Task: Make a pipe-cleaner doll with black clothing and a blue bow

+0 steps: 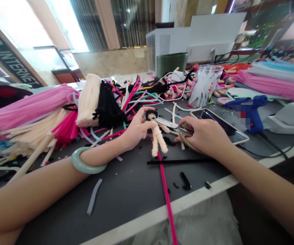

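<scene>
My left hand (pixel 138 129) pinches a small doll (pixel 155 136) made of cream pipe cleaner, with black fuzzy hair round its head. My right hand (pixel 200 132) grips a pair of scissors (pixel 167 123) by the handles. The blades point left, their tips at the doll's head; whether they touch it I cannot tell. Below the doll's legs a long pink pipe cleaner (pixel 165 187) runs over the table edge. A black pipe cleaner (pixel 180 162) lies crosswise, passing near the doll's feet.
Bundles of pink (pixel 27 105), cream (pixel 88 100) and black pipe cleaners (pixel 108 105) are piled at left. At right lie a phone (pixel 221 125), a blue glue gun (pixel 254 112) and its cable. A jar of glue sticks (pixel 205 85) stands behind. Black scraps (pixel 185 180) litter the front.
</scene>
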Motion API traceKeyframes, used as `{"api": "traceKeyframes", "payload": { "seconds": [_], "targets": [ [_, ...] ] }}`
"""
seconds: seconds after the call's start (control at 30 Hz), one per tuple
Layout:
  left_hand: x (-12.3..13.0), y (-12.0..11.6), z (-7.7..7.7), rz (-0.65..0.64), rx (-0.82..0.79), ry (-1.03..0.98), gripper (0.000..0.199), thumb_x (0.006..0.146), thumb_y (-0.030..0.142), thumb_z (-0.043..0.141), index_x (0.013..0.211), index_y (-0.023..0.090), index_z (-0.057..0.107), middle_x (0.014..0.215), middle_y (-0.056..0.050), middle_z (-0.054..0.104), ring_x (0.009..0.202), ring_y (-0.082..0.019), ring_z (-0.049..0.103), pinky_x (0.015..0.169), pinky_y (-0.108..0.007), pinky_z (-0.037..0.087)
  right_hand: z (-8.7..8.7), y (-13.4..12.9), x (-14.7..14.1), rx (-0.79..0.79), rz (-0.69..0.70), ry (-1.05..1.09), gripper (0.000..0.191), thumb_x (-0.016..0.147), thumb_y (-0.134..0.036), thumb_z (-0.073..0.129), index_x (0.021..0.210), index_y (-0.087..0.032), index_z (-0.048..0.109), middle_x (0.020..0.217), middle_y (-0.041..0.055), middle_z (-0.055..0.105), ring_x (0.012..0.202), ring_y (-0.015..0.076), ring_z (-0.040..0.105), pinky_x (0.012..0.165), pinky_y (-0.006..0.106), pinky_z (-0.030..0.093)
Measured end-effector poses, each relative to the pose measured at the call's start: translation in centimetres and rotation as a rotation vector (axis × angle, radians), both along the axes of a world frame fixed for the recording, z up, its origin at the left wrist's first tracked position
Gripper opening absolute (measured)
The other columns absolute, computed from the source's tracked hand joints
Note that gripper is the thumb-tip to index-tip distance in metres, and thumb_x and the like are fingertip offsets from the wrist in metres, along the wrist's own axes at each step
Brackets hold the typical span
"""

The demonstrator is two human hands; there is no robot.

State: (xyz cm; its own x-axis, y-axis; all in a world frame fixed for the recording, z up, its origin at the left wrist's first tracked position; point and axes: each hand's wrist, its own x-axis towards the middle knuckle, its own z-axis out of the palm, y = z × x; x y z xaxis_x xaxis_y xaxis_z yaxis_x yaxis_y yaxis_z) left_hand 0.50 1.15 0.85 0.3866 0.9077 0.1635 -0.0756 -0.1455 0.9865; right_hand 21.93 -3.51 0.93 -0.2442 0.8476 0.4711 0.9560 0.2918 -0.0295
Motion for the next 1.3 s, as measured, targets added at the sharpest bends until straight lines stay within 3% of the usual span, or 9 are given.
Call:
{"api": "traceKeyframes", "payload": {
  "seconds": [0.23,0.5,0.73,0.97,1.17,1.3],
  "targets": [
    [0.09,-0.22,0.51,0.008,-0.160,-0.103,0.046,0.065,0.013,0.056,0.108,0.023,0.045,0.074,0.003,0.054,0.058,-0.016,0.062,0.051,-0.028,0.052,0.17,-0.09,-0.01,-0.004,0.016,0.073,0.033,0.072,-0.047,0.066,0.095,-0.024,0.064,0.065,-0.0009,0.065,0.060,0.0196,0.062,0.054,0.026,0.036],
    [0.18,-0.07,0.60,0.059,-0.173,-0.129,0.047,0.064,0.011,0.056,0.108,0.023,0.045,0.075,0.002,0.055,0.059,-0.016,0.062,0.050,-0.027,0.051,0.03,0.04,0.07,-0.032,0.004,0.099,0.034,0.071,-0.047,0.065,0.095,-0.023,0.064,0.070,0.0009,0.067,0.063,0.0204,0.062,0.058,0.028,0.039],
    [0.19,-0.10,0.53,0.076,-0.130,-0.129,0.049,0.063,0.009,0.055,0.109,0.022,0.047,0.076,0.003,0.053,0.055,-0.014,0.061,0.052,-0.031,0.054,0.16,0.05,-0.09,-0.126,0.031,0.108,0.049,0.061,-0.054,0.074,0.096,-0.024,0.059,0.075,-0.0006,0.064,0.064,0.0193,0.059,0.055,0.027,0.038],
    [0.10,-0.12,0.54,0.081,-0.102,-0.121,0.048,0.064,0.010,0.056,0.110,0.023,0.048,0.078,0.002,0.055,0.058,-0.016,0.063,0.054,-0.031,0.054,0.26,-0.06,-0.03,-0.021,0.052,0.207,0.037,0.069,-0.046,0.069,0.096,-0.022,0.058,0.071,-0.0005,0.061,0.064,0.0181,0.058,0.059,0.027,0.040],
    [0.02,-0.12,0.79,0.021,-0.098,-0.169,0.047,0.064,0.010,0.054,0.109,0.024,0.048,0.079,0.002,0.057,0.054,-0.014,0.062,0.051,-0.029,0.054,0.37,-0.05,0.07,0.033,0.023,0.229,0.030,0.073,-0.041,0.064,0.094,-0.021,0.058,0.068,0.0002,0.060,0.060,0.0178,0.057,0.056,0.027,0.038],
    [-0.17,-0.20,0.94,-0.086,-0.152,-0.242,0.049,0.063,0.010,0.051,0.110,0.022,0.046,0.074,0.002,0.059,0.051,-0.015,0.063,0.048,-0.028,0.052,0.32,-0.06,0.03,0.055,0.035,0.248,0.030,0.072,-0.039,0.065,0.095,-0.021,0.058,0.068,-0.0001,0.060,0.061,0.0174,0.057,0.057,0.027,0.039]
  ]
}}
